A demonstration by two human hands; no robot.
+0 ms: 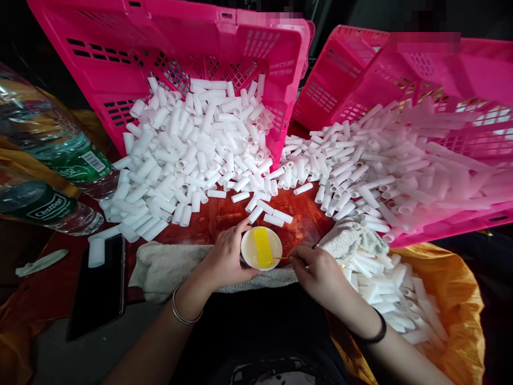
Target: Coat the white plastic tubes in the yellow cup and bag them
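Observation:
My left hand curls around the left side of a small white dish that holds a yellow strip. My right hand is pinched on a thin stick whose tip reaches the dish's right rim. The dish rests on a grey towel at the near edge of a red surface. Many short white plastic tubes lie heaped just beyond the dish, the nearest a few centimetres from my left fingers.
Two tipped pink crates spill white tubes onto the red surface. More tubes lie on an orange bag at right. Two plastic water bottles lie at left. A black phone sits near left with one tube on it.

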